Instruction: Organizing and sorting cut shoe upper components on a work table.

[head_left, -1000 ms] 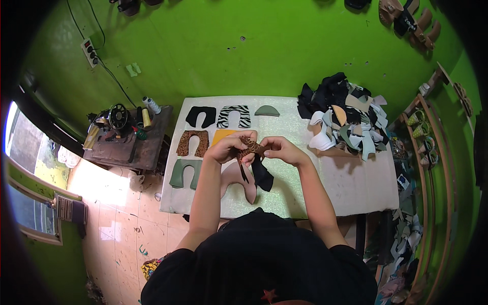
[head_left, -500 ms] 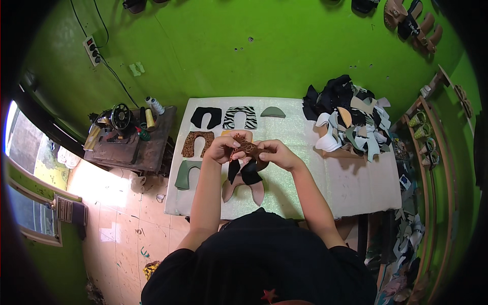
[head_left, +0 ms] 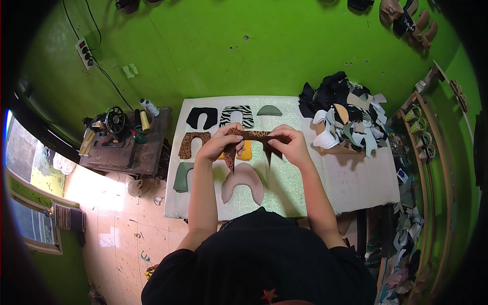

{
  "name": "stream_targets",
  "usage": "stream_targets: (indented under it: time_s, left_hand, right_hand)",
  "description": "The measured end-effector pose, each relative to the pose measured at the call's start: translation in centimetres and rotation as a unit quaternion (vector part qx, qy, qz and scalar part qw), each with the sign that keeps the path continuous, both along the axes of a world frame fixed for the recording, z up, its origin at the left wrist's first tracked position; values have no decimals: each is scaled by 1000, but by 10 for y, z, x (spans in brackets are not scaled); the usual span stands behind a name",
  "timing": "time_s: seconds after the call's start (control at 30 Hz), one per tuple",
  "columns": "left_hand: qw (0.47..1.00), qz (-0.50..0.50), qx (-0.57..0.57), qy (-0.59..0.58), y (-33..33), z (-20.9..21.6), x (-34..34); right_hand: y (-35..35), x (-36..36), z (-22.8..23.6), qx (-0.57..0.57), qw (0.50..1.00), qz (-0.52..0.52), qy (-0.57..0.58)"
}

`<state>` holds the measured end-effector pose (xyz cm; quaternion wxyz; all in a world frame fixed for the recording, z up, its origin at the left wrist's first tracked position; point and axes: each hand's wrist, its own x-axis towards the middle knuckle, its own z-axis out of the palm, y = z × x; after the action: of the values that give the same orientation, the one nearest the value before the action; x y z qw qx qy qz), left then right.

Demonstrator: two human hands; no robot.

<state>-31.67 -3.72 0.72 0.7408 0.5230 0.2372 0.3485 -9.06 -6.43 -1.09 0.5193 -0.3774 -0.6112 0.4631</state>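
Between my hands stretches a brown animal-print shoe upper piece (head_left: 255,135), its dark ends hanging down above the table. My left hand (head_left: 221,143) pinches one side of it, and my right hand (head_left: 291,146) grips the other. Just below lies a beige U-shaped piece (head_left: 243,176), with a yellow piece (head_left: 247,151) partly hidden behind my left fingers. To the left are a leopard-print piece (head_left: 195,143) and a green piece (head_left: 182,178), the latter partly covered by my forearm. Farther back rest a black piece (head_left: 202,117), a zebra-print piece (head_left: 237,114) and a green half-moon (head_left: 269,110).
A heap of cut scraps (head_left: 345,119) covers the far right of the pale table (head_left: 351,178). At left stands a sewing machine (head_left: 113,120) on a dark wooden stand, with thread cones (head_left: 145,121). A rack with sandals (head_left: 420,124) runs along the right wall.
The brown print piece, bunched up before, is now spread out lengthwise. My right hand has shifted right, away from the left. More of the beige and yellow pieces shows beneath.
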Motion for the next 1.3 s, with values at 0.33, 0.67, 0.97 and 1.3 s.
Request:
stream_targets:
  time_s: [0.33, 0.67, 0.97, 1.3]
  left_hand:
    - [994, 67, 41, 75, -1, -9, 8]
    - [983, 46, -80, -157, -3, -13, 17]
    - [980, 39, -85, -173, 1, -19, 13]
    - [974, 49, -116, -186, 0, -20, 17]
  right_hand:
    - [5, 5, 6, -25, 998, -42, -32]
    - [5, -3, -16, -18, 1000, -7, -6]
    - [9, 3, -34, -143, 990, 15, -2]
    - [-2, -1, -23, -332, 911, 95, 227]
